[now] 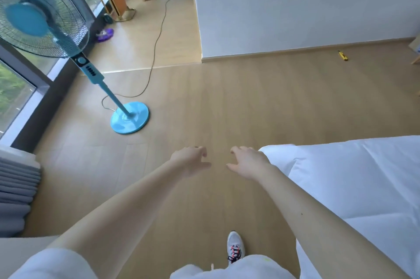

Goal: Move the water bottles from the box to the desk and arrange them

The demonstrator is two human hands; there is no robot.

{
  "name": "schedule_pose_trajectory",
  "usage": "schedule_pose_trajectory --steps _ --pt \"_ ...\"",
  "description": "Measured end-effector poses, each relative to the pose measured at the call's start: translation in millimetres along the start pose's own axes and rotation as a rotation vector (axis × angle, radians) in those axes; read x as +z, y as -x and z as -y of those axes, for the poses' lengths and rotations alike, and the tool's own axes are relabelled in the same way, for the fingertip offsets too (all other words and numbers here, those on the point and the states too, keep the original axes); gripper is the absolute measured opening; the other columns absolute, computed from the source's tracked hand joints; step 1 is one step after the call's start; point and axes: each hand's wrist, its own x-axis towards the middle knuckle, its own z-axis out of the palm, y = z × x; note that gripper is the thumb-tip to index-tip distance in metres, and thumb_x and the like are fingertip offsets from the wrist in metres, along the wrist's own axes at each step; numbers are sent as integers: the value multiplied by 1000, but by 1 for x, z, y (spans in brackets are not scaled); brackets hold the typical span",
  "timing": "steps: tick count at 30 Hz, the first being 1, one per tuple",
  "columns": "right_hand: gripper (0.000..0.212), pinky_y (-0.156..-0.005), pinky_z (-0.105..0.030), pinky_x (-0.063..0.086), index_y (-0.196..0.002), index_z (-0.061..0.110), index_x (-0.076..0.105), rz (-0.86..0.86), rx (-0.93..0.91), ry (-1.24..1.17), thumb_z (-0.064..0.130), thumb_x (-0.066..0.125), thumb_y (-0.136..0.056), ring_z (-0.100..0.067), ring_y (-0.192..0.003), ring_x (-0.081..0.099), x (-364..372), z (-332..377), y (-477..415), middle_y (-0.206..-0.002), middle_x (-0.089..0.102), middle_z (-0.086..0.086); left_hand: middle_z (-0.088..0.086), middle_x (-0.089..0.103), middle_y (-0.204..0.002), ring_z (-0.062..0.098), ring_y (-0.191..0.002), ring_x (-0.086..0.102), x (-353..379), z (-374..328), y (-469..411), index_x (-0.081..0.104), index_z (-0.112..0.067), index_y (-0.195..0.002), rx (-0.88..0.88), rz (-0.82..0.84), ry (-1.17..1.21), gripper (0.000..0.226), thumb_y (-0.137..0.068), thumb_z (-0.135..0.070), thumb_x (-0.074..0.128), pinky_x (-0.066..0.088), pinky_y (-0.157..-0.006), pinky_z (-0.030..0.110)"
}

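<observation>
Parts cut off, hidden or unclear in the head view

The blue fan point(38, 17) loses part of its head at the left and top edges. The white bed point(363, 176) runs out of the picture at the right and bottom. The grey folded fabric point(16, 192) is cut by the left edge, and I cannot tell what it is. Of the wooden furniture point(416, 51) only a corner shows at the right edge. The small yellow thing point(343, 55) on the floor by the wall is too small to name, and the purple thing point(104, 34) near the window is blurred. The shoe point(236, 247) has its heel hidden under light clothing. The fingertips of the left hand point(192, 160) and right hand point(247, 161) bend away from the camera and are partly hidden.
</observation>
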Motion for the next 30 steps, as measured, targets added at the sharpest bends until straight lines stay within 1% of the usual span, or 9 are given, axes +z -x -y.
schedule_pose_trajectory --steps 3,7,10,11,15,19,21,25,30 --pt "53 -100 -38 39 -142 18 37 13 16 -21 46 45 -98 -25 -127 43 -15 -19 -18 -138 47 -4 0 52 -134 23 -118 52 -14 -12 -24 47 -23 -133 7 24 -27 47 -93 -48 52 44 -91 32" --pt "53 -101 -38 39 -142 18 37 16 32 -48 46 45 -98 -25 -129 42 -37 -37 -44 -139 47 -4 1 52 -134 22 -120 50 -37 -20 -58 46 -23 -134 28 13 -69 48 -94 -48 50 41 -89 32" --pt "54 -101 -38 36 -142 19 37 -15 55 -61 47 45 -97 -25 -129 42 -55 -49 -64 -140 47 -3 0 51 -134 22 -122 49 -54 -28 -87 45 -23 -134 68 15 -71 47 -94 -48 51 39 -84 31" --pt "54 -101 -38 36 -142 19 37 -25 67 -63 48 45 -97 -25 -129 43 -62 -54 -71 -140 47 -3 -1 51 -133 21 -122 48 -60 -31 -98 45 -23 -134 86 16 -75 46 -94 -48 51 37 -84 31" --pt "54 -104 -40 35 -141 18 38 -43 133 -51 48 45 -97 -26 -128 44 -86 -74 -101 -139 48 -4 -1 52 -133 20 -124 45 -82 -42 -148 45 -23 -134 177 4 -106 46 -94 -46 50 37 -93 32" --pt "55 -103 -39 34 -142 19 37 -50 224 -62 48 46 -97 -26 -129 43 -115 -90 -142 -140 47 -3 -2 51 -134 21 -124 46 -112 -50 -207 45 -24 -134 286 -6 -141 46 -94 -47 50 34 -89 30" --pt "55 -103 -38 33 -143 19 37 -44 269 -72 47 46 -96 -26 -130 43 -133 -94 -166 -141 46 -3 -1 51 -134 21 -124 46 -134 -50 -239 45 -24 -135 331 -11 -150 47 -94 -47 50 33 -87 29" --pt "55 -102 -38 35 -143 19 37 -44 320 -64 46 46 -96 -25 -131 42 -180 -92 -215 -141 46 -3 -1 51 -135 21 -125 46 -184 -39 -297 45 -25 -136 397 -32 -153 48 -95 -48 49 35 -92 30" --pt "53 -101 -38 35 -142 18 37 -72 344 -50 45 45 -97 -26 -129 43 -231 -84 -275 -140 47 -4 1 51 -134 22 -126 45 -229 -15 -360 44 -24 -136 409 -20 -158 48 -95 -49 48 36 -96 31"
